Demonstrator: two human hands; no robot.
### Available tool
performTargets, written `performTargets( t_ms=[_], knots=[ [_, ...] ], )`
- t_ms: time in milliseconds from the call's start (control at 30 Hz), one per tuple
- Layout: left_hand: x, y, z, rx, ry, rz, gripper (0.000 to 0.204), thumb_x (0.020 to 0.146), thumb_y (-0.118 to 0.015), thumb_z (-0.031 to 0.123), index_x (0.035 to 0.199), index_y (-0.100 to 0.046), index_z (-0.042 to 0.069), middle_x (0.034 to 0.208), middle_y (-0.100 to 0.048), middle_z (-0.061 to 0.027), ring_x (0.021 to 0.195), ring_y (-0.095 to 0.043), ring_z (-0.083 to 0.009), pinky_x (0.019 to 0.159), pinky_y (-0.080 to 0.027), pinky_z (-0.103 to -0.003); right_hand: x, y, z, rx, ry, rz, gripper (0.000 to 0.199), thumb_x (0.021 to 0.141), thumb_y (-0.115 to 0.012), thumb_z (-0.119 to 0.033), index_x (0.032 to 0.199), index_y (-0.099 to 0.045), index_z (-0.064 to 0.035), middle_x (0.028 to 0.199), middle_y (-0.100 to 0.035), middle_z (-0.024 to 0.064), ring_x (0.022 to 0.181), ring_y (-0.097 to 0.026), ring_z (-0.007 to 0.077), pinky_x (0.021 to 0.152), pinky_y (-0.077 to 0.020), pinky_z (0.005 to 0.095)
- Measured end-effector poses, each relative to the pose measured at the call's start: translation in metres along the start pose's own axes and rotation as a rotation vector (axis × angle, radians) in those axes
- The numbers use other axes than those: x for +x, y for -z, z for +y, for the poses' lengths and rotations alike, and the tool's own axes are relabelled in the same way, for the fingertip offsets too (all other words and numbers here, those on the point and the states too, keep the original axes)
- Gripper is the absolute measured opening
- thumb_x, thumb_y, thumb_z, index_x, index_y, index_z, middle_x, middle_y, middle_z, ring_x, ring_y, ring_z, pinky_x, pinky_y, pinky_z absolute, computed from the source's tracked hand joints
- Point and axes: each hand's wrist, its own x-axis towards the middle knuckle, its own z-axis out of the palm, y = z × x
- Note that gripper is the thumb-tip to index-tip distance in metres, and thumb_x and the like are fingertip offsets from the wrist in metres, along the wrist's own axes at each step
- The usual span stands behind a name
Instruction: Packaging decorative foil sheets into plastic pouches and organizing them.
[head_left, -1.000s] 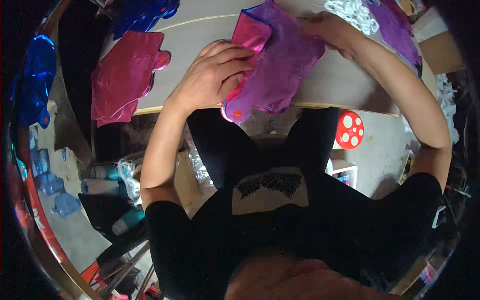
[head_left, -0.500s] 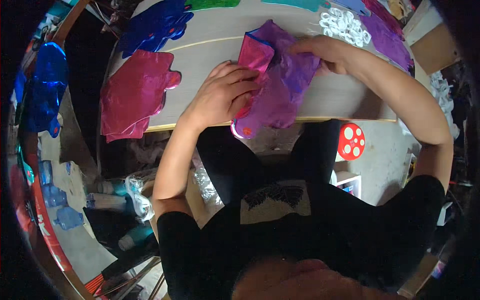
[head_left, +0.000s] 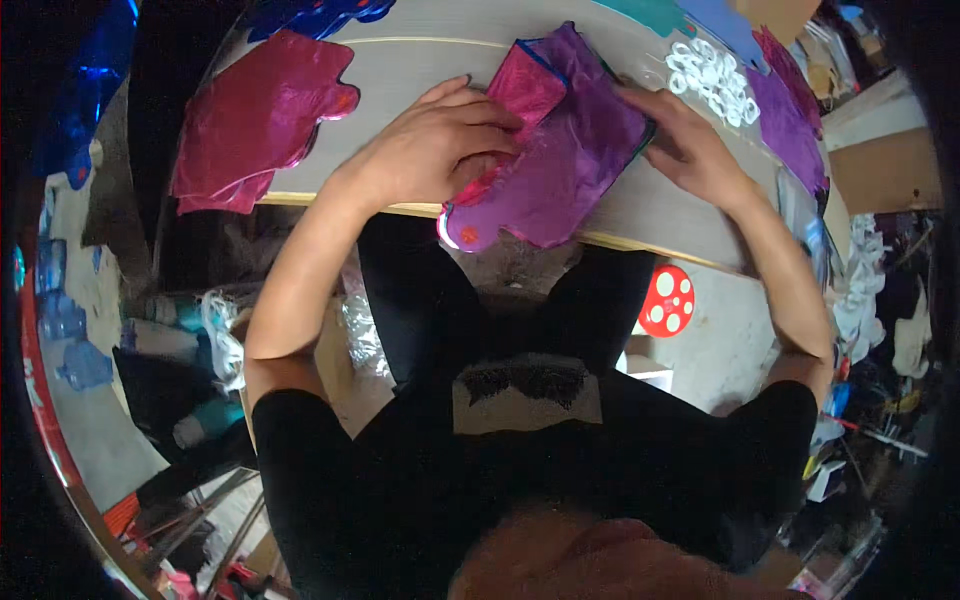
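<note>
A flat, uninflated purple foil balloon [head_left: 600, 130] lies partly folded at the table's front edge, its lower lobe with an orange mark hanging slightly over. A pink foil part [head_left: 528, 84] overlaps its left side; I cannot tell whether it is the same piece. My left hand [head_left: 430, 145] bends its fingers over the pink part, thumb drawn in against the foil. On the purple right edge, my right hand [head_left: 695, 145] rests with fingers stretched and thumb apart, fingertips touching the foil.
Stacked pink foil balloons [head_left: 260, 120] lie left on the table [head_left: 410, 70], with blue foil [head_left: 320, 15] behind. White loops [head_left: 710, 80] are heaped at right, beside purple foil [head_left: 790, 130]. A red stool with white spots [head_left: 667, 300] stands below.
My right hand has shifted from on top of the purple foil to its right edge, its fingers now extended. My left hand stays on the pink part. The view has shifted.
</note>
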Motion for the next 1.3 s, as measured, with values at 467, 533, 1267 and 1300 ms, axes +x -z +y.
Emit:
performTargets(
  t_ms=[467, 533, 1267, 1300],
  knots=[
    [0.006, 0.005, 0.007, -0.001, -0.006, -0.068, 0.025, 0.078, -0.068, 0.014, 0.103, -0.069, 0.008, 0.124, -0.061, -0.0097, 0.122, -0.051, -0.0319, 0.111, -0.030, -0.052, 0.085, 0.030, 0.033, 0.069, 0.402, -0.512, 0.031, 0.063, -0.079, -0.003, 0.092, -0.071, -0.0071, 0.098, -0.071, 0.0057, 0.107, -0.061, 0.0249, 0.098, -0.0464, 0.0404],
    [0.007, 0.005, 0.007, -0.008, -0.009, -0.072, 0.026, 0.078, -0.068, 0.013, 0.103, -0.069, 0.008, 0.124, -0.061, -0.0098, 0.122, -0.051, -0.0320, 0.111, -0.031, -0.052, 0.095, 0.021, 0.030, 0.072, 0.179, -0.473, 0.027, 0.068, -0.078, -0.008, 0.094, -0.071, -0.0061, 0.095, -0.071, 0.0047, 0.100, -0.062, 0.0207, 0.092, -0.0483, 0.0363],
    [0.003, -0.007, 0.023, 0.102, -0.113, -0.001, 0.038, 0.071, -0.065, 0.012, 0.109, -0.071, 0.017, 0.119, -0.062, -0.0017, 0.099, -0.059, -0.0173, 0.093, -0.044, -0.035, 0.141, -0.003, 0.005, -0.183, 0.038, -0.437, 0.045, 0.087, -0.065, -0.043, 0.102, -0.068, -0.0003, 0.084, -0.069, 0.0150, 0.077, -0.062, 0.0162, 0.074, -0.0486, 0.0348],
    [0.003, -0.012, 0.023, 0.091, -0.087, 0.024, 0.041, 0.070, -0.066, 0.012, 0.110, -0.071, 0.017, 0.122, -0.061, -0.0022, 0.099, -0.059, -0.0171, 0.094, -0.044, -0.035, 0.140, 0.001, 0.005, -0.191, 0.036, -0.430, 0.045, 0.087, -0.065, -0.043, 0.102, -0.068, -0.0003, 0.084, -0.069, 0.0150, 0.077, -0.062, 0.0162, 0.074, -0.0486, 0.0348]
  ],
)
